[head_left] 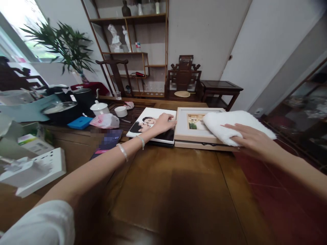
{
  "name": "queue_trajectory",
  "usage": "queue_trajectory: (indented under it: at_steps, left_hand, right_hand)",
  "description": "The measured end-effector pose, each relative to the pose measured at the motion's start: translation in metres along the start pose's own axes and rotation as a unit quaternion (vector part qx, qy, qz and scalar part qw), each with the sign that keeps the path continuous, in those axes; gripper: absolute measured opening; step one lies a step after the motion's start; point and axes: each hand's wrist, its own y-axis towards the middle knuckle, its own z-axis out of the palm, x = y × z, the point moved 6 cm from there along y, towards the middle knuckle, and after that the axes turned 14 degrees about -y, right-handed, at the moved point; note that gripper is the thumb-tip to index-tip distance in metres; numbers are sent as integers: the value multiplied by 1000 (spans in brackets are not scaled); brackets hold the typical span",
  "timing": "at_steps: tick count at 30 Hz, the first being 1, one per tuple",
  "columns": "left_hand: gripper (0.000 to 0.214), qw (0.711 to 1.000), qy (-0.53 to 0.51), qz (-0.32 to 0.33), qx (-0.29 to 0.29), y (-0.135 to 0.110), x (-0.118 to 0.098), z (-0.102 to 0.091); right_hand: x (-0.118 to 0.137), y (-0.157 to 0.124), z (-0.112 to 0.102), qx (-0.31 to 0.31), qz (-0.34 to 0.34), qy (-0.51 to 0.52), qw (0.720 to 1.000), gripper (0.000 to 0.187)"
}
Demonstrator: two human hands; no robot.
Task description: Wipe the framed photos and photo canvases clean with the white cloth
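A light wooden picture frame [182,133] lies flat on the brown table [166,183], stacked on another frame. A white cloth [230,124] lies over the frame's right part. My right hand [251,139] rests flat on that cloth, fingers stretched out. To the frame's left lies a photo album [143,124] with a portrait on its cover. My left hand [165,123] lies on the album's right edge, fingers curled against the frame's left side; two bracelets sit on that wrist.
At the left stand a white box [43,170], a pink plastic bag [104,120], a blue box [80,122], pots and white cups [120,111]. A phone [108,143] lies near my left forearm. Chairs, a shelf and a plant stand behind the table.
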Motion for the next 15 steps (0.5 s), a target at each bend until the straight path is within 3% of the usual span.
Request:
queue_trajectory:
  at_steps: [2, 5, 9, 12, 15]
  left_hand:
    - [20, 1000, 19, 12, -20, -21, 1, -28]
    - [31, 995, 80, 16, -56, -63, 11, -87]
    - [46, 974, 95, -141, -149, -128, 53, -162]
    - [61, 949, 64, -236, -198, -169, 79, -182]
    - [66, 928, 21, -287, -237, -190, 94, -184]
  right_hand:
    - [-6, 0, 3, -1, -17, -8, 1000, 16]
    - [-13, 0, 6, -9, -29, -18, 999, 15]
    - [-13, -2, 5, -61, -49, -8, 997, 16]
    - [-8, -8, 7, -72, -65, -14, 995, 11]
    - [-3, -18, 9, -80, -88, -29, 993, 13]
